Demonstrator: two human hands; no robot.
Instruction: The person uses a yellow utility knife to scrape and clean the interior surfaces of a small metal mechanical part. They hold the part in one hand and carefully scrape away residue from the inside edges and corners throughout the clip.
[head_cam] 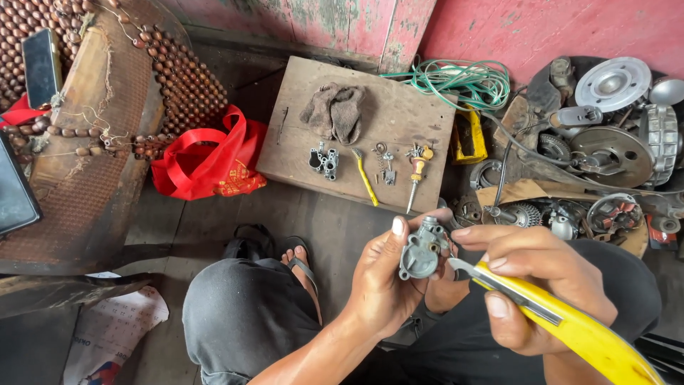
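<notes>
My left hand [381, 281] grips a small grey metal carburetor body [422, 249], holding it up over my lap. My right hand [531, 285] holds a yellow utility knife [570, 324] whose blade tip [459, 265] touches the side of the metal part. Both hands are above my dark trousers. On the floor ahead lies a wooden board [356, 135] carrying a grey rag [333, 110], a small metal part [324, 160], a yellow toothbrush [365, 177], small screws and springs [385, 162], and a screwdriver [416, 175].
A red bag [210, 160] lies left of the board. A beaded seat cover [107, 107] with a phone [41, 65] is at far left. Engine parts, gears and discs [605, 142] pile up at right, with coiled green cable [463, 82] and a yellow tool [470, 135]. My sandalled foot [303, 264] rests on the floor.
</notes>
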